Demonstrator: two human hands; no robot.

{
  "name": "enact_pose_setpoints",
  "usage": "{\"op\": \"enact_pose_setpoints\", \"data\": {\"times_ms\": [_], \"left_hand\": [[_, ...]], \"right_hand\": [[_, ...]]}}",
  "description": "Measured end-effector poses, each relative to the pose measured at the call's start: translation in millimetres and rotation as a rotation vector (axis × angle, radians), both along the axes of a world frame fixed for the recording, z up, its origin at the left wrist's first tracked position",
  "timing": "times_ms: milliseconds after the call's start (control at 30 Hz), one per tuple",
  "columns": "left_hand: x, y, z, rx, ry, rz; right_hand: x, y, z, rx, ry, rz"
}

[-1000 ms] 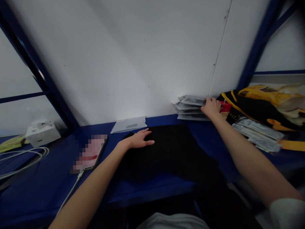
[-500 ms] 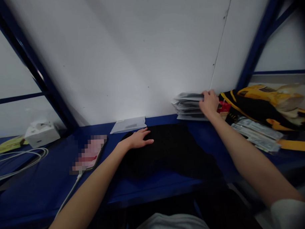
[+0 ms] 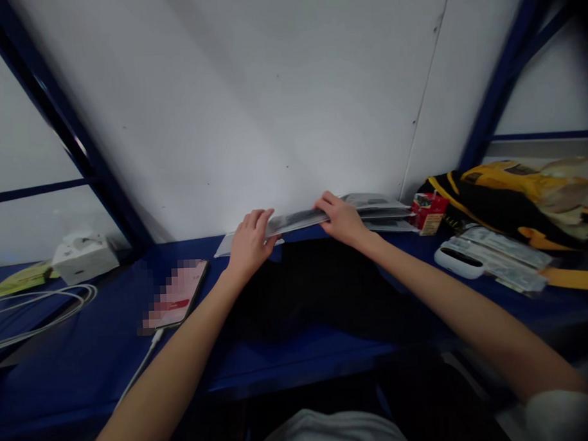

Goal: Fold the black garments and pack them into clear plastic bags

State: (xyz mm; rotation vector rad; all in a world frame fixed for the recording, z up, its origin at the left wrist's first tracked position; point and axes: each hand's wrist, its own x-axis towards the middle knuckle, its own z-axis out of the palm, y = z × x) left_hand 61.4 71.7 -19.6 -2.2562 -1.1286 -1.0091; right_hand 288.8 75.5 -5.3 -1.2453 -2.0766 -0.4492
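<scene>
Since a moment ago my right hand (image 3: 342, 220) has left the stack (image 3: 383, 209) with one flat packet (image 3: 296, 219), and my left hand (image 3: 249, 244) now pinches its other end. It hangs above the black cloth (image 3: 325, 290), carried between both hands, which I judge must stay level.

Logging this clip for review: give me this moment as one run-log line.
left hand: grips flat packet | right hand: grips same packet | black cloth: on blue table, under forearms | packet stack: at right
</scene>
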Motion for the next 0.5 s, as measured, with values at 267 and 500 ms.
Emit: {"op": "enact_pose_setpoints", "data": {"times_ms": [267, 500], "left_hand": [[1.3, -3.0, 4.9, 0.124, 0.126, 0.085], [-4.9, 0.2, 6.8, 0.087, -0.005, 0.063]], "right_hand": [[-1.4, -4.5, 5.5, -0.198, 0.060, 0.045], [2.7, 4.0, 3.7, -0.282, 0.222, 0.127]]}}
